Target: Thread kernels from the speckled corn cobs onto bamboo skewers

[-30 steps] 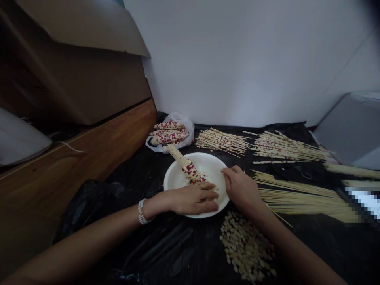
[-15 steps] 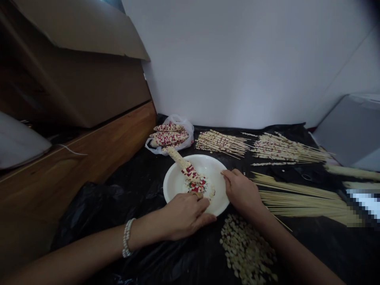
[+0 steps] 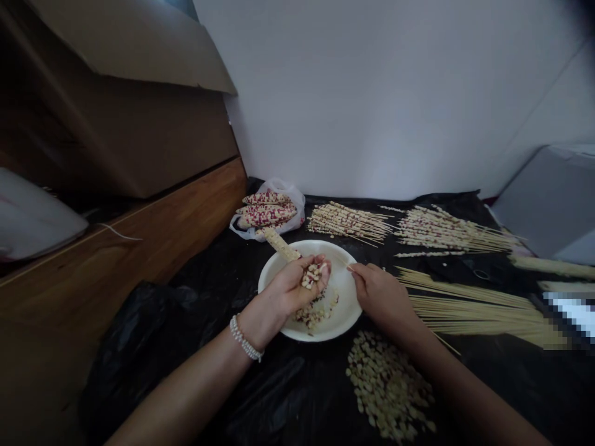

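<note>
Palm up over the white bowl (image 3: 274, 272), my left hand (image 3: 297, 282) cups a small heap of corn kernels (image 3: 312, 276), cream and dark red. A thin bamboo skewer (image 3: 344, 263) is pinched in my right hand (image 3: 379, 291) at the bowl's right rim. Its tip points toward the left palm, and its other end shows past my wrist. More loose kernels lie in the bottom of the bowl. A partly stripped corn cob (image 3: 280, 243) leans over the far left rim, its lower end hidden behind my left hand.
Whole cobs (image 3: 267, 210) sit in a plastic bag (image 3: 297, 201). Two piles of kernel-threaded skewers (image 3: 351, 222) lie behind. Bare skewers (image 3: 474, 313) are at right, pale kernels (image 3: 388, 384) in front. Black plastic sheet (image 3: 195, 347) covers the surface; a cardboard box (image 3: 153, 136) stands left.
My left hand has turned from palm down in the bowl to palm up, lifting kernels out. My right hand stays by the rim with the skewer.
</note>
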Demonstrator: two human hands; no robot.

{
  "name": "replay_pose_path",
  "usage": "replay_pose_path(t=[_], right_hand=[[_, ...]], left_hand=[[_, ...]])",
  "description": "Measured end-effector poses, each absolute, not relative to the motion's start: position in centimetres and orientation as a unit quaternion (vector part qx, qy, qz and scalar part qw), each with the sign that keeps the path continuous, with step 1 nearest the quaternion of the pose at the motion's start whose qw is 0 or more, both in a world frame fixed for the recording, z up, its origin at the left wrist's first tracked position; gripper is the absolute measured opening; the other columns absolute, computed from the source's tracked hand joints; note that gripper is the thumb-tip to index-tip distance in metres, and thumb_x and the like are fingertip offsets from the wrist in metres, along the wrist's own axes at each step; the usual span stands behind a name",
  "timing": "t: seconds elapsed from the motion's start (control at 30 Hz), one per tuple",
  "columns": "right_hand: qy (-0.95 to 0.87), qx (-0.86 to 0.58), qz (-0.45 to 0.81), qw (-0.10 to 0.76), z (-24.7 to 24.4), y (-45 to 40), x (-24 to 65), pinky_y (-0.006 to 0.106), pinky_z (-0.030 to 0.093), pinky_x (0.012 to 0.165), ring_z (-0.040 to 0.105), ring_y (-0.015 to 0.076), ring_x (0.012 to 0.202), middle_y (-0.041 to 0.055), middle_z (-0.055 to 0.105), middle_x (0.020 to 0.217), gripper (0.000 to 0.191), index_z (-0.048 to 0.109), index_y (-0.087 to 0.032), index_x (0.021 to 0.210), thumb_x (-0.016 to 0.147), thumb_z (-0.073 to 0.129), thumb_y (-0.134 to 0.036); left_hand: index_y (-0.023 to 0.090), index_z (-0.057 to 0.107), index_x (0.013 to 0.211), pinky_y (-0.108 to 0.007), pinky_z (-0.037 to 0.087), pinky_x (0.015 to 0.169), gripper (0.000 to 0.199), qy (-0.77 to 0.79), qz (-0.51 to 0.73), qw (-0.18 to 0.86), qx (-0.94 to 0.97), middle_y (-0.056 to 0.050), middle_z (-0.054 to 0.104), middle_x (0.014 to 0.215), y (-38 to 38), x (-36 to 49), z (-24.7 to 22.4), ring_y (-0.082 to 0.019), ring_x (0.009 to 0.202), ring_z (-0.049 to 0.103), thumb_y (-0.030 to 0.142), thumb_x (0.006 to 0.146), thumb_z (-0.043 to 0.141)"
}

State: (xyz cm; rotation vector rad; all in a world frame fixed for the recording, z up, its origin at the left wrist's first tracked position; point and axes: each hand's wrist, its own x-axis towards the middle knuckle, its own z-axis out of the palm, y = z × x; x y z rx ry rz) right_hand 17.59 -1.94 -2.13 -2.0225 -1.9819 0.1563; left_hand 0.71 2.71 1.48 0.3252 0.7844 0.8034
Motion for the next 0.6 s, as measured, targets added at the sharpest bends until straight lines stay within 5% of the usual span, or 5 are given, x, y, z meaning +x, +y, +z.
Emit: replay_pose_path(t=[0.23, 0.6], right_hand=[[-0.710, -0.682, 0.072, 0.162, -2.1, -2.1, 18.2, 0.027, 0.039, 0.074, 0.062, 0.0168, 0.091, 0.0049, 0.068, 0.100, 0.032, 0.063, -0.025, 0.110, 0.098, 0.034, -0.030], [-0.708, -0.680, 0.065, 0.176, -1.2, -2.3, 18.9, 0.030, 0.041, 0.072, 0.065, 0.0207, 0.091, 0.0059, 0.072, 0.100, 0.037, 0.059, -0.024, 0.123, 0.098, 0.032, -0.031]], left_hand=[[0.005, 0.058, 0.111, -0.030, 0.056, 0.083, 0.025, 0.343, 0.358, 0.861, 0.113, -0.014, 0.066, 0.105, 2.7, -0.6, -0.2, -0.021, 0.102, 0.065, 0.011, 0.092, 0.044], [0.014, 0.068, 0.099, -0.016, 0.052, 0.074, 0.022, 0.338, 0.350, 0.853, 0.189, -0.005, 0.068, 0.090, 1.8, -1.0, -0.4, -0.008, 0.076, 0.064, 0.003, 0.085, 0.056]])
